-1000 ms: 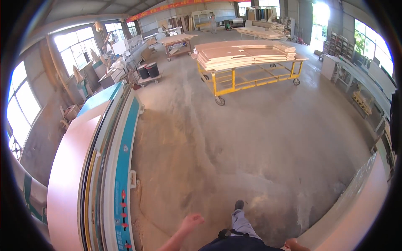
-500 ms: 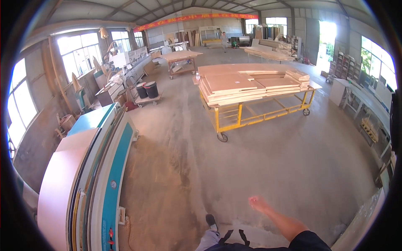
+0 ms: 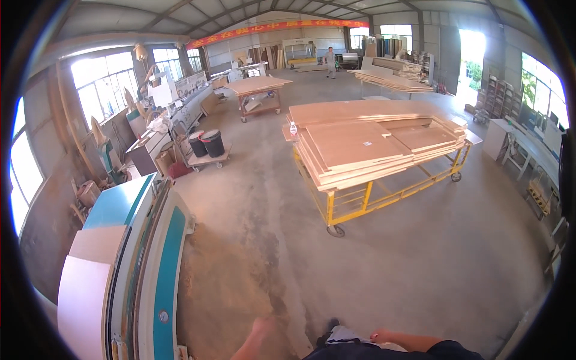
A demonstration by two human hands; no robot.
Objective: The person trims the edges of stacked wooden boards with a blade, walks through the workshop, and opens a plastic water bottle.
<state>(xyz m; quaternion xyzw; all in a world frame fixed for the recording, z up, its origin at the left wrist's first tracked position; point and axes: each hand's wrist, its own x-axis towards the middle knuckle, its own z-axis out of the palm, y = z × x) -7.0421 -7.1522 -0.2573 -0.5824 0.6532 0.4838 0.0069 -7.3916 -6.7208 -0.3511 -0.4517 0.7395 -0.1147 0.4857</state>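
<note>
At the lower edge my left hand hangs over the floor, smeared by motion, so its fingers cannot be made out. My right hand is beside my leg with the fingers loosely curled in and nothing seen in it. Neither hand touches anything. Closest to the left hand is a long white and teal machine with pale boards lying on it. Ahead to the right stands a yellow wheeled cart stacked with brown wooden panels. A small bottle is at the stack's left corner.
Two black buckets sit on a low dolly at the left. Beyond them is another wheeled table bearing a panel. A person is on foot at the back. Along the right wall runs a workbench. Concrete floor stretches between.
I have moved forward, and the cart and machine appear nearer. My left hand has come into view. My right hand has swung back toward my body. The far person has shifted slightly.
</note>
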